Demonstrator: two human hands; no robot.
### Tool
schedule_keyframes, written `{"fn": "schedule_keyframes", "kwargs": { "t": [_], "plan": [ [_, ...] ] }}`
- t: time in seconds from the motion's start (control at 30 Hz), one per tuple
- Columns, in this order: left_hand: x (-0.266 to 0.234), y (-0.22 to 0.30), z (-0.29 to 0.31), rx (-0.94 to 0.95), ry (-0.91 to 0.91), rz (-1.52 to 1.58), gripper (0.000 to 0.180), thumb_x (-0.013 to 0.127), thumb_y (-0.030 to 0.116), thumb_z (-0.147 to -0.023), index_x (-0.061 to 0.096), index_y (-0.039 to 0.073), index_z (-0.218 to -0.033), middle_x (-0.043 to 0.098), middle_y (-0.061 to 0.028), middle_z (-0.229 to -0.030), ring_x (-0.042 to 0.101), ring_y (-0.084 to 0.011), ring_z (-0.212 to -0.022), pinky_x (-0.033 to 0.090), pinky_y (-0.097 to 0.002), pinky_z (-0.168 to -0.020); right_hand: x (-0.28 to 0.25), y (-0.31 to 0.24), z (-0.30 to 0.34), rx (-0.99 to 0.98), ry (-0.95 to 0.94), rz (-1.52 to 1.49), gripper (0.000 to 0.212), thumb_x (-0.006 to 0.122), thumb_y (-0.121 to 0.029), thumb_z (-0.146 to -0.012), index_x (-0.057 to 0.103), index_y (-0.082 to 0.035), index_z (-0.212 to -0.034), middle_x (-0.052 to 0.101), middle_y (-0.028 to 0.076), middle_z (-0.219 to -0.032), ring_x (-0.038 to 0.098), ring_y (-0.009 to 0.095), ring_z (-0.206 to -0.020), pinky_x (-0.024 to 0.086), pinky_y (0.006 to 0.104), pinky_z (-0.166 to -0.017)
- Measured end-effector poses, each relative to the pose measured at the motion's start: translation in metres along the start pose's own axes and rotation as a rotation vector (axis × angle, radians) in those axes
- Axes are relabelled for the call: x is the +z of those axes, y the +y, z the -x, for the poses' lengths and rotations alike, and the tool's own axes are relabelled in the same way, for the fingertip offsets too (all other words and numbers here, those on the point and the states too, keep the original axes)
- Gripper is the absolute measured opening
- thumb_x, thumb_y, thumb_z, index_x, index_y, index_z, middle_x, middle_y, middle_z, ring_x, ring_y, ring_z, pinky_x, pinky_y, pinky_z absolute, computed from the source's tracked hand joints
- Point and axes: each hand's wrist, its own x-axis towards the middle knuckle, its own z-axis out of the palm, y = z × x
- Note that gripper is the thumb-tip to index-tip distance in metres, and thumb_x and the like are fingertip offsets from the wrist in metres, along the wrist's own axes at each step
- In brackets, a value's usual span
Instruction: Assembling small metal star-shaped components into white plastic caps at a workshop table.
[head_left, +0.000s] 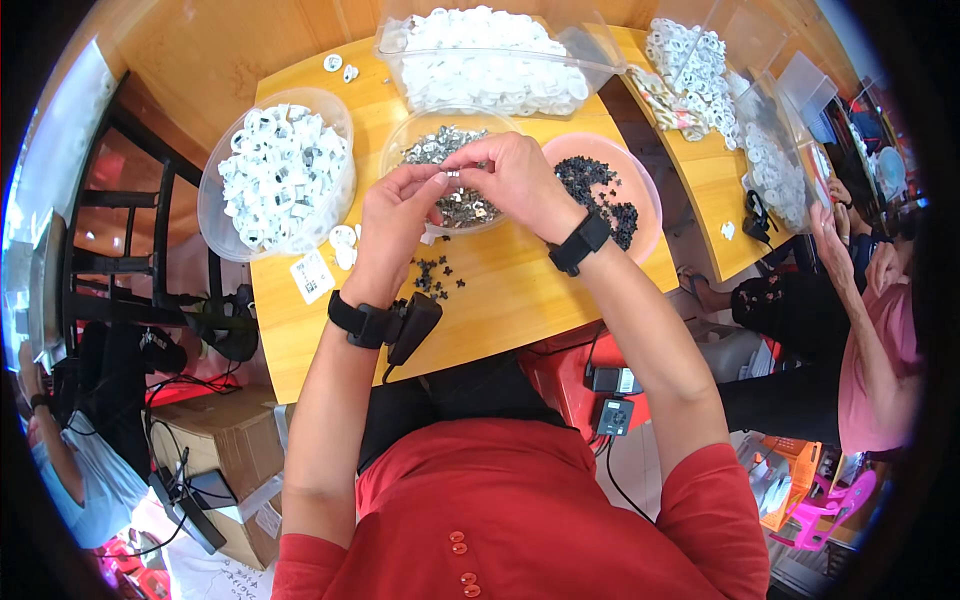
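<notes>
My left hand and my right hand meet fingertip to fingertip over a clear round bowl of small metal parts. Between their pinched fingers sits a small shiny metal piece, mostly covered by the fingertips. Right of the bowl, a pink round tray holds many small black parts. More black cross-shaped pieces lie loose on the wooden table, close to my left wrist.
A clear tub of white parts stands at the left, a larger clear bin of white pieces at the back. A white label card lies by the left edge. Another person sits at a second table on the right.
</notes>
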Motion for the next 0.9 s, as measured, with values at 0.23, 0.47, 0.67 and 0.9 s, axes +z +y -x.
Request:
{"fn": "schedule_keyframes", "kwargs": {
  "t": [0.23,0.47,0.67,0.9],
  "plan": [
    [-0.008,-0.001,-0.012,-0.257,-0.105,0.444,0.013,0.058,0.021,-0.093,0.062,0.009,-0.100,0.067,0.0005,-0.091,0.055,-0.0039,-0.069,0.042,-0.0173,-0.058,0.001,0.004,0.001,-0.301,0.090,0.097,0.020,0.063,-0.003,-0.080,0.070,-0.004,-0.098,0.066,0.009,-0.081,0.062,0.018,-0.070,0.048,0.0278,-0.064],
    [-0.010,-0.006,-0.010,-0.219,-0.053,0.427,0.015,0.061,0.018,-0.091,0.061,0.009,-0.102,0.066,0.0019,-0.091,0.054,-0.0036,-0.070,0.042,-0.0162,-0.059,-0.001,-0.012,0.012,-0.204,0.138,0.086,0.017,0.064,-0.008,-0.077,0.067,-0.001,-0.093,0.064,0.017,-0.083,0.062,0.032,-0.074,0.049,0.0371,-0.066],
    [0.003,0.001,-0.003,-0.127,-0.064,0.369,0.019,0.063,0.015,-0.089,0.061,0.007,-0.106,0.065,0.0007,-0.091,0.053,-0.0038,-0.069,0.042,-0.0176,-0.061,0.004,-0.001,0.012,-0.263,0.146,0.190,0.012,0.063,-0.011,-0.080,0.063,0.001,-0.084,0.063,0.017,-0.079,0.061,0.030,-0.069,0.047,0.0374,-0.063],
    [0.009,0.019,0.020,0.663,0.138,-0.590,0.016,0.060,-0.004,-0.082,0.066,0.003,-0.095,0.065,-0.0066,-0.088,0.059,-0.0141,-0.071,0.043,-0.0243,-0.061,-0.018,-0.017,0.011,-0.085,-0.104,0.089,0.018,0.063,-0.016,-0.082,0.062,0.003,-0.081,0.061,0.016,-0.068,0.059,0.024,-0.062,0.044,0.0351,-0.058]
  ]
}}
